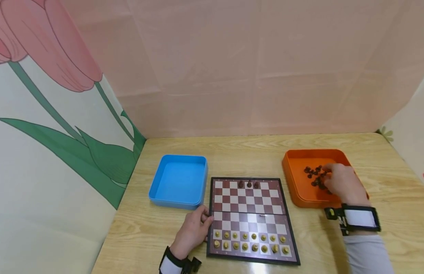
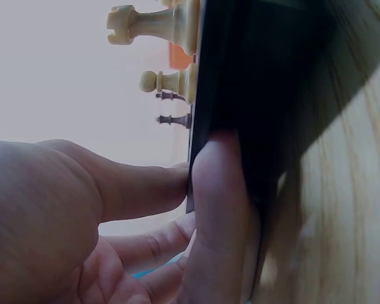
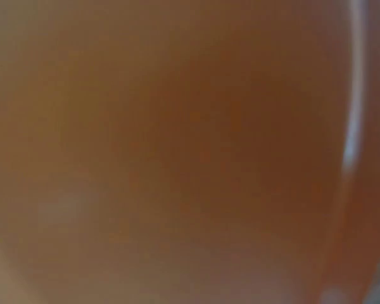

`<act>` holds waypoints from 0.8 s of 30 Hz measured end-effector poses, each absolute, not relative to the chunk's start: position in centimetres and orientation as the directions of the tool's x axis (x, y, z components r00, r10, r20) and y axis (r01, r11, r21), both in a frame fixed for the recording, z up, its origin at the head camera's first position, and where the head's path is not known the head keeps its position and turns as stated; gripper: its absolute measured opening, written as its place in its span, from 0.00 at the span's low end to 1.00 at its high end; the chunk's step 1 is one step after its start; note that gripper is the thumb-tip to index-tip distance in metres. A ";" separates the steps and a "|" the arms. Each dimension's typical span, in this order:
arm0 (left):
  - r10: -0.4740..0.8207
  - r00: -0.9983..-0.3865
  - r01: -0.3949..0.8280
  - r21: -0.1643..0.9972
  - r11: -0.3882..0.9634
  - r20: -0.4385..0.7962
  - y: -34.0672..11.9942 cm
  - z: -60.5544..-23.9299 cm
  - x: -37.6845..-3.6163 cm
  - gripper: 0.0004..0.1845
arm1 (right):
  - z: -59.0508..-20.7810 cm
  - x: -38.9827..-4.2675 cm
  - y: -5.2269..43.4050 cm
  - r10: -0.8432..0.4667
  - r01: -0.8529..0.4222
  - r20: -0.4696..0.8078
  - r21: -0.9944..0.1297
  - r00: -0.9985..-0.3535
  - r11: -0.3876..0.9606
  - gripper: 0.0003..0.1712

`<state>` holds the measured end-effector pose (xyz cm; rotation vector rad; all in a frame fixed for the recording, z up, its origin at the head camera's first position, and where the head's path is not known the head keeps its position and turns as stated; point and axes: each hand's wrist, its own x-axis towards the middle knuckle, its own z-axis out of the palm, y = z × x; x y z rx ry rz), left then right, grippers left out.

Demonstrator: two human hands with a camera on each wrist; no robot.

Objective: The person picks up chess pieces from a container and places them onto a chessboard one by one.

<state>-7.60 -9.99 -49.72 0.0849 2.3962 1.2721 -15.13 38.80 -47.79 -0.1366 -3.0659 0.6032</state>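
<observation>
A chessboard lies on the table, gripped at its left edge by my left hand. In the left wrist view, the thumb is at the board's edge and a finger reaches beneath its dark underside. Two rows of light chess pieces stand on the near side, including a rook by the edge. Three dark chess pieces stand in the far row. My right hand reaches into the orange tray, fingers down among dark chess pieces; I cannot tell whether it pinches one.
A blue tray sits left of the board, close to my left hand. Behind the wooden table hangs a pink cloth, and a tulip-printed cloth borders the left. The right wrist view is an orange-brown blur.
</observation>
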 end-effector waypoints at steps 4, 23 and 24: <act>0.245 -0.908 -0.144 0.803 0.578 -0.339 -10.0 -49.8 -7.6 0.05 | -47.9 -15.2 38.8 0.078 0.066 0.017 -0.376 -0.997 0.924 0.19; 0.245 -0.910 -0.142 0.805 0.576 -0.335 -10.0 -49.8 -7.6 0.05 | -48.5 -15.3 38.9 0.110 0.085 0.041 -0.398 -0.993 0.913 0.12; 0.245 -0.910 -0.140 0.806 0.576 -0.334 -10.0 -49.8 -7.5 0.05 | -48.5 -15.3 38.9 0.108 0.085 0.037 -0.401 -0.993 0.912 0.12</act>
